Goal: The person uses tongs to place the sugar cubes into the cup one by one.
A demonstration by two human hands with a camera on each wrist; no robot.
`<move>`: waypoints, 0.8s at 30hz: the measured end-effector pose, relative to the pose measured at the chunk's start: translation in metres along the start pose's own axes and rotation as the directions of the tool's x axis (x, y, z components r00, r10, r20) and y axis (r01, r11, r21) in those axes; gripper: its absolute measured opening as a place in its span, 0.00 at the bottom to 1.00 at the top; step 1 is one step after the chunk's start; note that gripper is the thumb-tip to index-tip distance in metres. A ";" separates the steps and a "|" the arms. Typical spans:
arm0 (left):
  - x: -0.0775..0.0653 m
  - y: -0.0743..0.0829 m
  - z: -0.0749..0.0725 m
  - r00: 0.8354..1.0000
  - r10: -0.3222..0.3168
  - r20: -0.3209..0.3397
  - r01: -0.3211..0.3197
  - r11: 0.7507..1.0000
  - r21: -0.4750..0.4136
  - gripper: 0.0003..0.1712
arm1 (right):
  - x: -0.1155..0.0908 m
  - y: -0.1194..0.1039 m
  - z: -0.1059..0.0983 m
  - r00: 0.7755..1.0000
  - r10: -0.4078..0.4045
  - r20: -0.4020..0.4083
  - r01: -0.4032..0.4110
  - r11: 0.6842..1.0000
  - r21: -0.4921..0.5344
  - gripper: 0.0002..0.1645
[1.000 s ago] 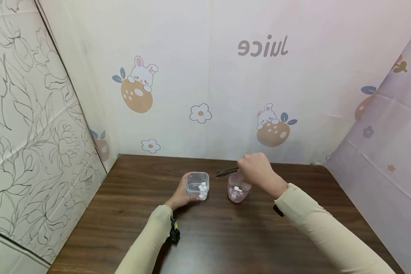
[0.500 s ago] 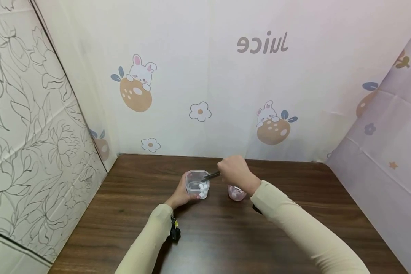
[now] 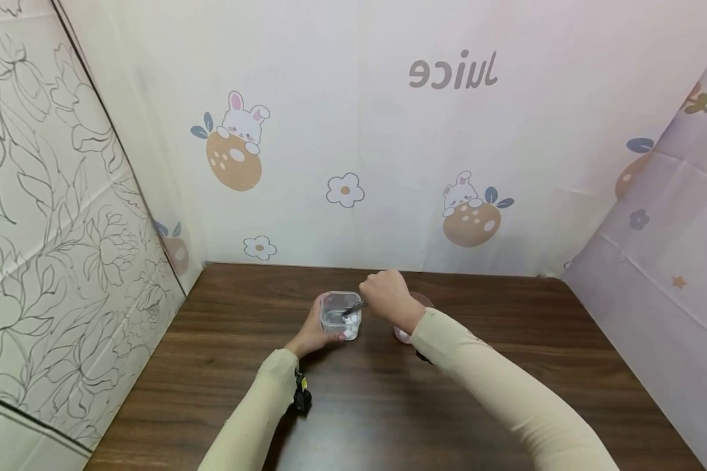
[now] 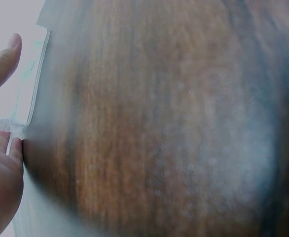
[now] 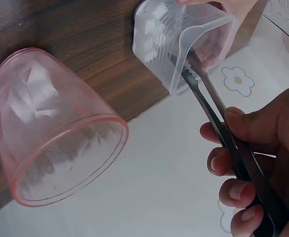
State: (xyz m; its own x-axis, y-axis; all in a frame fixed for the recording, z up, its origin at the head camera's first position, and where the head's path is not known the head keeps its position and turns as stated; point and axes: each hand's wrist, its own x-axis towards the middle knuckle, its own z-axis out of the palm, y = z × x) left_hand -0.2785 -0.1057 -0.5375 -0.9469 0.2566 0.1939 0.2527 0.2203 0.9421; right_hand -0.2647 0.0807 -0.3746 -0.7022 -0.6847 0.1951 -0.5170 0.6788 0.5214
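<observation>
My left hand (image 3: pixel 311 333) holds a clear square plastic container (image 3: pixel 332 321) from its left side, thumb in front and fingers behind. Small white cubes (image 3: pixel 349 332) lie at the container's right side. In the right wrist view, my right hand (image 5: pixel 268 148) grips dark tongs (image 5: pixel 223 126), thumb on one arm and fingers along the other. Their serrated tips reach inside the container's mouth, standing slightly apart; whether a cube lies between them cannot be seen. A pink transparent cup (image 5: pixel 41 108) stands upright beside the container, partly hidden by my right wrist in the head view.
Everything stands on a dark wooden table (image 3: pixel 200 366). A printed curtain (image 3: pixel 294 131) hangs behind its back edge, with more curtains on both sides. A small black device (image 3: pixel 301 394) is strapped to my left wrist.
My right hand has moved left from above the pink cup, bringing the tongs' tips down into the container. My left hand and the container have stayed in place.
</observation>
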 end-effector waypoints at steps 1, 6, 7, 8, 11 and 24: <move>0.000 0.000 0.000 1.000 0.006 0.001 -0.006 1.000 0.000 0.62 | 0.001 -0.001 -0.001 1.000 0.001 0.021 -0.001 1.000 -0.005 0.21; 0.001 0.000 0.000 1.000 0.004 0.003 -0.004 1.000 0.006 0.62 | 0.010 -0.008 -0.004 0.991 0.021 0.134 -0.021 1.000 -0.004 0.15; 0.000 0.000 0.000 1.000 0.000 0.003 0.000 1.000 0.009 0.62 | 0.011 -0.010 -0.004 0.989 0.025 0.147 -0.025 1.000 -0.002 0.15; 0.000 0.000 0.000 1.000 -0.007 0.004 0.007 1.000 0.011 0.62 | 0.013 -0.011 -0.004 0.986 0.029 0.164 -0.029 1.000 -0.004 0.14; 0.000 0.000 0.000 1.000 0.005 0.005 -0.005 1.000 0.006 0.61 | 0.016 -0.016 -0.005 0.980 0.038 0.197 -0.037 0.999 -0.008 0.13; -0.001 -0.001 -0.001 0.999 0.034 0.012 -0.034 0.999 -0.013 0.61 | 0.024 -0.024 -0.003 0.972 0.070 0.224 -0.066 0.997 -0.028 0.16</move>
State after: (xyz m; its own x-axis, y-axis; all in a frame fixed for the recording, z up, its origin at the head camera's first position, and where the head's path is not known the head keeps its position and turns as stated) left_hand -0.2782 -0.1070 -0.5378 -0.9353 0.2748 0.2231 0.2824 0.1992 0.9384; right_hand -0.2673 0.0472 -0.3804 -0.8287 -0.5582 0.0401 -0.4556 0.7146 0.5308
